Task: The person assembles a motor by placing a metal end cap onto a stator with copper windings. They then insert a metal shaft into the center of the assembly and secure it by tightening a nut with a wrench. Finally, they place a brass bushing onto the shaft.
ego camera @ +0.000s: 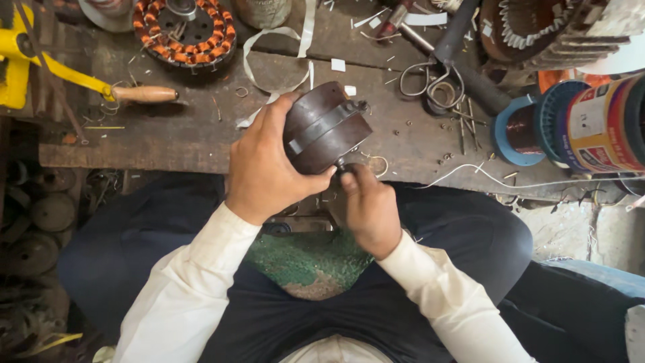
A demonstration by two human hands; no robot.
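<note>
Hands gripping motor housing, scissors beyond

Left hand: raised at centre, palm and fingers wrapped round a load, thumb pointing toward the right hand. Right hand: just beside and lower, fingertips pinched together. Both forearms in white sleeves, converging from the torso.

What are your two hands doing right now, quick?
Left hand: closed around the round dark metal motor case, holding it up.
Right hand: closed, fingers pinching something small under the case; what it is cannot be told.
</note>
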